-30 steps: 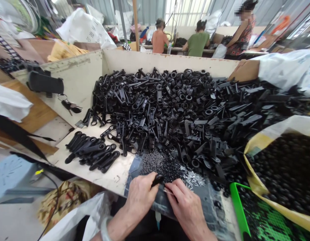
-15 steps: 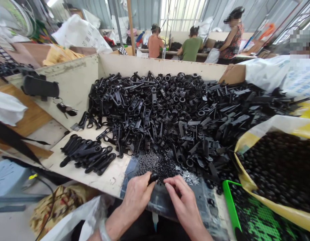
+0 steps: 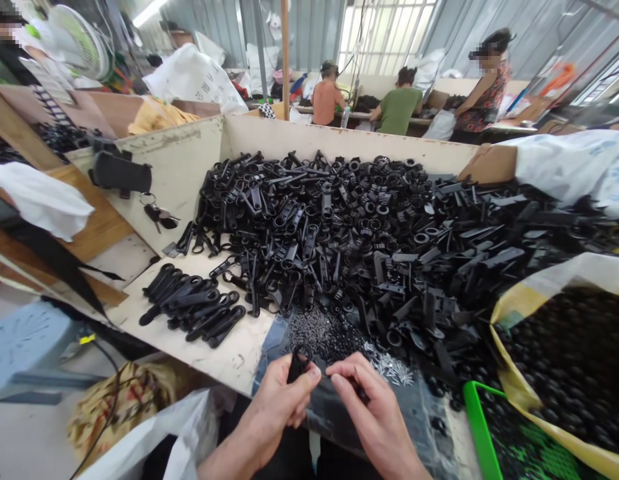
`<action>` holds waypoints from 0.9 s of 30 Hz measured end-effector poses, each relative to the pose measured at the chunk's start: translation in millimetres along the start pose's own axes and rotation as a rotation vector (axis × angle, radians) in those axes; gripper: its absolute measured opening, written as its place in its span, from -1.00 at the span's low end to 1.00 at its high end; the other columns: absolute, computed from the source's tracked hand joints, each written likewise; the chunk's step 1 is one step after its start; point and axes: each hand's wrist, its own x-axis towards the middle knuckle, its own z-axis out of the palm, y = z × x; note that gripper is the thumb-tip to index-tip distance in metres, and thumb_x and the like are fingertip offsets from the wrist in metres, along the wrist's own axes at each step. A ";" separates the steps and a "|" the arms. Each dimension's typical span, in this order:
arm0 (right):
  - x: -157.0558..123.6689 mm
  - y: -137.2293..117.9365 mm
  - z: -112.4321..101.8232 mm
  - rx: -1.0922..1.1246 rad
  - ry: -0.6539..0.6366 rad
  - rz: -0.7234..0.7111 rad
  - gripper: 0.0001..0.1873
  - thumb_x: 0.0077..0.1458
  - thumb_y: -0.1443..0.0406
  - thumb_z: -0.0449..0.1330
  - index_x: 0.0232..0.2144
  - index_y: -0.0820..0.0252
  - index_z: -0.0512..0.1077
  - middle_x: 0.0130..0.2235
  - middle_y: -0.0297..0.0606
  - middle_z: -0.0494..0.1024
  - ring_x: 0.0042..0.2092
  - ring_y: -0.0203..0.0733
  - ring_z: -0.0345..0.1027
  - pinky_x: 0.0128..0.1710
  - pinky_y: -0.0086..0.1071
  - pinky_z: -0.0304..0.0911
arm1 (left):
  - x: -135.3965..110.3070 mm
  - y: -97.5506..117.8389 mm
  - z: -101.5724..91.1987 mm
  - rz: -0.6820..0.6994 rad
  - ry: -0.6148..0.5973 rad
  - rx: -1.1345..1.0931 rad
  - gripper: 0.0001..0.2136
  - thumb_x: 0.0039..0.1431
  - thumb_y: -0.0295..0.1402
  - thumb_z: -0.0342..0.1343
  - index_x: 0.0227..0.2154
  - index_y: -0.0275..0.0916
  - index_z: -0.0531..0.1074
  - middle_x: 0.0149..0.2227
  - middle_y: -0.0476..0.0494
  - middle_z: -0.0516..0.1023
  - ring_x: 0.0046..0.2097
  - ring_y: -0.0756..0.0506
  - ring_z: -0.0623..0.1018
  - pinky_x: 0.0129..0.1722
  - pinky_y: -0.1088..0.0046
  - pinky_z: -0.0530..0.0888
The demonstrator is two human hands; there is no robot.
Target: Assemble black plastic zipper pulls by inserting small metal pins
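Note:
My left hand (image 3: 274, 410) is closed around a black plastic part (image 3: 298, 363) whose ring-shaped end shows above the fingers. Just right of it, my right hand (image 3: 374, 403) has thumb and forefinger pinched together, close to the held part. Something dark shows inside its curled fingers, too hidden to name. Beneath both hands lies a dark mat (image 3: 334, 427). Small grey and black pieces (image 3: 314, 333) are heaped behind the hands, with silver pins (image 3: 392, 367) to their right.
Black plastic parts (image 3: 309, 233) fill the pale wooden bin. Finished-looking black handles (image 3: 194, 303) lie in a group at left. On the right stand a yellow-edged bag of black balls (image 3: 564, 353) and a green tray (image 3: 477, 420). Keys (image 3: 159, 217) hang on the bin's left wall. Several people work beyond.
The view has swung left, so the scene sits further right. My left hand has turned the black part, bringing its ring end into sight. My right hand stays pinched beside it.

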 end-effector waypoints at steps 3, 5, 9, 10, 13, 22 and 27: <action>0.3 10.8 3.6 -0.074 -0.004 0.002 -0.79 0.42 0.22 0.11 -0.23 0.05 0.53 -0.27 -0.32 0.51 -0.24 -0.22 0.45 -0.23 -0.46 0.30 | 7.6 -4.3 -1.1 0.109 0.113 0.187 -0.65 0.17 0.02 0.17 -0.36 -0.19 0.38 -0.66 0.18 0.20 -0.61 0.03 0.18 -0.61 0.53 0.20; -0.3 17.5 6.1 -0.134 0.020 0.006 -0.75 0.44 0.19 0.08 -0.22 0.07 0.52 -0.26 -0.29 0.51 -0.24 -0.19 0.45 -0.22 -0.42 0.30 | 11.4 -4.9 -2.5 0.206 0.198 0.298 -0.70 0.15 -0.06 0.20 -0.41 -0.21 0.45 -0.56 0.04 0.39 -0.48 -0.04 0.35 -0.46 0.47 0.32; -1.1 23.4 9.4 -0.147 0.064 0.052 -0.68 0.43 0.11 0.07 -0.28 0.09 0.53 -0.30 -0.29 0.51 -0.28 -0.17 0.44 -0.26 -0.41 0.31 | 15.1 -1.6 -5.2 0.263 0.261 0.344 -0.77 0.12 -0.17 0.25 -0.47 -0.22 0.50 -0.45 -0.03 0.50 -0.34 -0.09 0.40 -0.29 0.44 0.33; -0.7 23.3 9.7 -0.122 0.072 0.079 -0.66 0.42 0.08 0.08 -0.30 0.09 0.53 -0.32 -0.29 0.52 -0.30 -0.17 0.44 -0.28 -0.41 0.31 | 15.8 -1.0 -5.4 0.262 0.259 0.335 -0.77 0.12 -0.16 0.26 -0.48 -0.22 0.50 -0.46 -0.01 0.49 -0.35 -0.09 0.40 -0.31 0.44 0.33; 1.8 20.5 9.6 -0.023 0.091 0.161 -0.61 0.37 0.00 0.12 -0.32 0.11 0.55 -0.34 -0.30 0.55 -0.31 -0.16 0.45 -0.32 -0.42 0.32 | 17.8 -1.6 -4.0 0.220 0.228 0.262 -0.72 0.08 -0.10 0.29 -0.47 -0.22 0.48 -0.52 0.03 0.43 -0.43 -0.04 0.38 -0.43 0.49 0.32; 8.2 10.2 4.7 0.068 0.031 0.132 -0.65 0.36 0.03 0.15 -0.28 0.12 0.58 -0.33 -0.30 0.56 -0.31 -0.17 0.43 -0.32 -0.42 0.28 | 16.5 -4.3 3.1 0.023 0.119 0.013 -0.53 0.02 0.14 0.29 -0.36 -0.18 0.34 -0.71 0.29 0.08 -0.68 0.12 0.03 -0.70 0.62 0.11; 6.6 11.2 3.7 0.060 0.018 0.121 -0.67 0.37 0.05 0.15 -0.29 0.10 0.57 -0.33 -0.31 0.55 -0.30 -0.17 0.43 -0.31 -0.42 0.27 | 10.6 1.1 5.4 -0.008 0.090 -0.075 -0.48 -0.06 0.16 0.34 -0.37 -0.17 0.32 -0.72 0.31 0.08 -0.68 0.13 0.00 -0.70 0.64 0.07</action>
